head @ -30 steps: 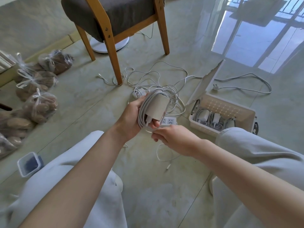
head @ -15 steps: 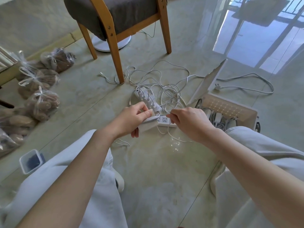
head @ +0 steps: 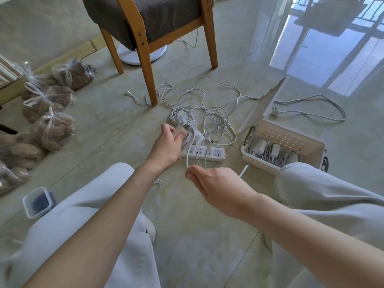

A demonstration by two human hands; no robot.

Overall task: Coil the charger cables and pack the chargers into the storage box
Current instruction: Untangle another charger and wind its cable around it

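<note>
Tiles (head: 207, 256) gleam beneath chair (head: 145, 23); grip of left hand (head: 166, 148) holds coiled charger (head: 187, 139), right hand (head: 216, 183) pinches cable (head: 187, 160)

Single head-worn wide-angle view, pitched forward and down at the floor (head: 207, 256). Close range: forearms enter from 6 o'clock, with the left hand (head: 166, 148) and right hand (head: 216, 190) near centre. Chair (head: 143, 57) at 12, box (head: 311, 150) at 3, bags (head: 54, 129) at 9.
</note>
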